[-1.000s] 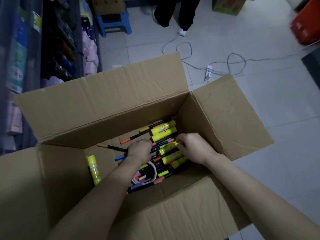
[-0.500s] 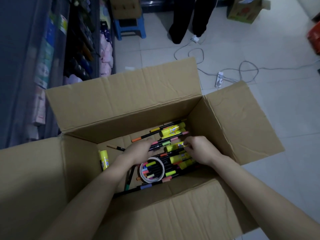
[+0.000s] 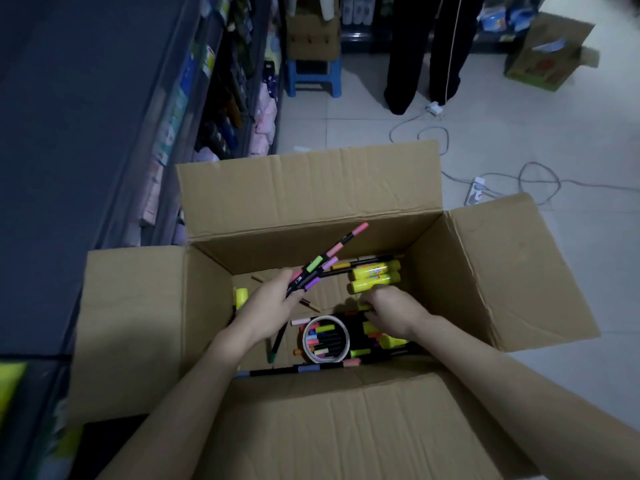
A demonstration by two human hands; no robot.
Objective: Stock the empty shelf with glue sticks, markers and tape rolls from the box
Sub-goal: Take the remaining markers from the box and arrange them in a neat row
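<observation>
An open cardboard box (image 3: 311,202) stands on the floor below me. My left hand (image 3: 273,303) grips a bundle of black markers (image 3: 320,265) with pink, green and purple caps, lifted above the box's bottom. My right hand (image 3: 388,311) reaches down among the loose markers (image 3: 329,341) and curls on some of them. A white tape roll (image 3: 306,341) lies flat on those markers. Yellow glue sticks (image 3: 374,277) lie at the far right of the box, and another yellow glue stick (image 3: 240,296) stands by the left wall.
Dark shelves (image 3: 104,133) with packaged goods run along the left. A person's legs (image 3: 422,57) stand on the tiled floor beyond the box, near a blue stool (image 3: 311,77), a white cable with a power strip (image 3: 476,192) and another carton (image 3: 547,53).
My left hand has closed on a bundle of markers and lifted it out of the pile. My right hand stays low among the markers. The camera has tilted up towards the shelves.
</observation>
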